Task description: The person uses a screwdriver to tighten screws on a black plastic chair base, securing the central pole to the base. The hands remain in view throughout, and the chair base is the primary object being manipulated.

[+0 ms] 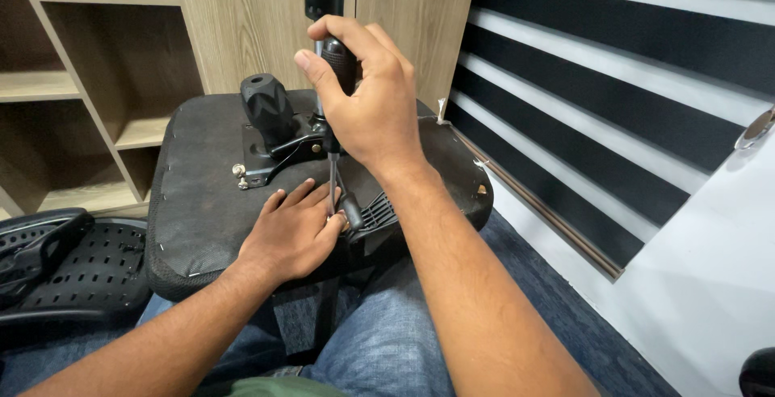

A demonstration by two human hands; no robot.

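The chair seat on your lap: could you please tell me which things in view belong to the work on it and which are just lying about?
In use:
- right hand gripping screwdriver
- left hand steadying its tip
- upturned chair seat
- black tilt mechanism

Lying about:
- perforated chair back
- wooden shelves
- striped blind

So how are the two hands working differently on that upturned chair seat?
The right hand is raised and wrapped in a fist around the screwdriver handle, which stands upright. The left hand lies low and flat on the seat underside, its fingertips pinching at the screwdriver's tip. Both hands are bare and meet at the same fastening spot.
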